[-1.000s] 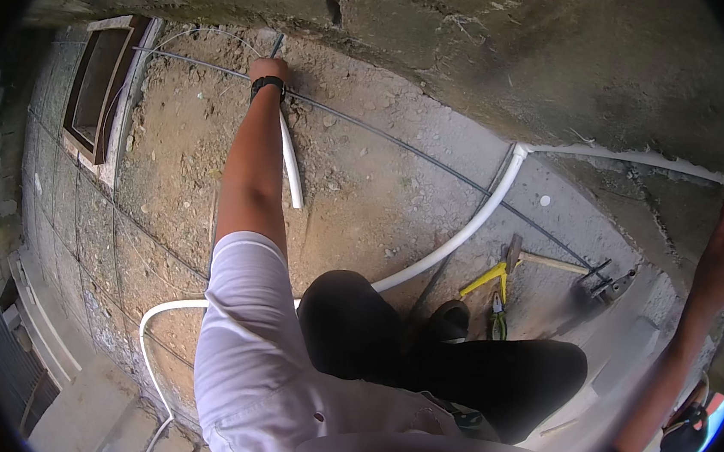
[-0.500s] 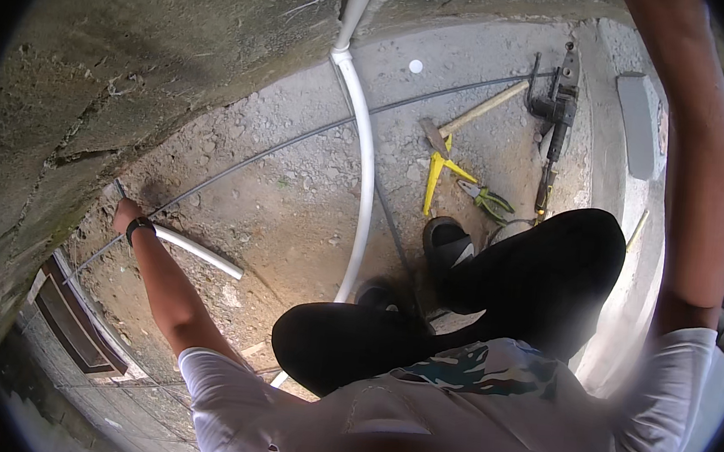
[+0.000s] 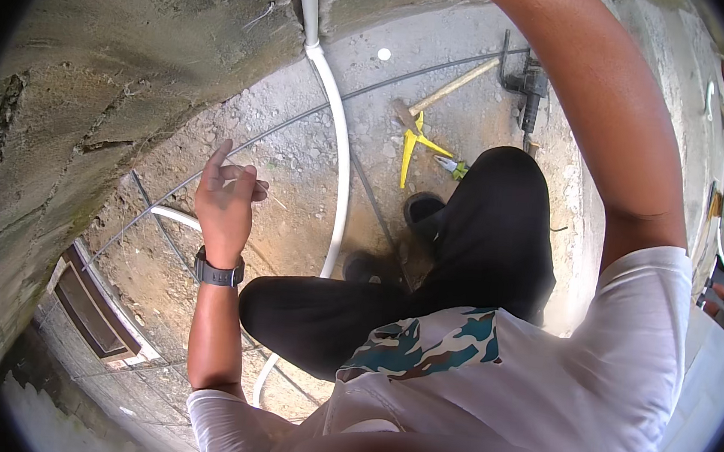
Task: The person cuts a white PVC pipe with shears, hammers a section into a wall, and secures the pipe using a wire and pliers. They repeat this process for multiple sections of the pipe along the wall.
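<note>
My left hand (image 3: 229, 195), with a dark watch on the wrist, is raised over the dirt and holds nothing. Its index finger stretches away from the rest, and the others are partly bent. Below it lie long thin dark rods (image 3: 140, 187) that cross on the ground, and a short white pipe (image 3: 175, 217) partly covered by my wrist. To the hand's right, a longer white pipe (image 3: 342, 155) curves down from the wall. My right arm (image 3: 610, 101) reaches up past the top edge, so its hand is out of sight.
A rough concrete wall (image 3: 110, 58) rises on the left. Ahead lie a wooden-handled hammer (image 3: 453, 86), a yellow angled tool (image 3: 409, 148), green-handled pliers (image 3: 453, 167) and a black power tool (image 3: 529, 86). A brown-framed panel (image 3: 88, 310) is at lower left; my bent knees occupy the middle.
My left hand has lifted off the rods at the wall's foot and come right and nearer, fingers now spread. My right arm has swung left across the view. The whole view has shifted.
</note>
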The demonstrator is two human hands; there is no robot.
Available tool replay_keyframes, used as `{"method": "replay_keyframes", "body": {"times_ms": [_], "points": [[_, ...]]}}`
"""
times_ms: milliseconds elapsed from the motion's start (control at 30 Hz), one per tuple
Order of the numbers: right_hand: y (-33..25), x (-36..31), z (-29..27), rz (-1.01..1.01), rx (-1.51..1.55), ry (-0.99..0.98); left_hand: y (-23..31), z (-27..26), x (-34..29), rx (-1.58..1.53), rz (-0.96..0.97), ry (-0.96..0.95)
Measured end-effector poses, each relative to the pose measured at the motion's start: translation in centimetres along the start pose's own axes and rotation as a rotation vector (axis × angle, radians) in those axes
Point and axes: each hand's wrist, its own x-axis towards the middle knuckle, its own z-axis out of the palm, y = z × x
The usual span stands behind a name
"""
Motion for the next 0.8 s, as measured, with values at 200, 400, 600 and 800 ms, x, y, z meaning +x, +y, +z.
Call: {"method": "replay_keyframes", "body": {"times_ms": [200, 400, 600, 800], "points": [[1.2, -0.1, -0.1, -0.053, 0.153, 0.062, 8.6, 4.8, 0.7, -0.125, 0.45, -0.087], [2.2, -1.0, -0.4, -0.044, 0.199, 0.09, 13.2, 8.5, 1.2, 0.774, 0.76, 0.11], [1.2, -0.9, 0.3, -0.013, 0.338, 0.157, 17.9, 7.8, 4.5, 0.61, 1.023, 0.311], [1.8, -2.1, 1.8, 0.032, 0.364, 0.15, 22.6, 8.5, 7.3, 0.484, 1.191, 0.335]]}}
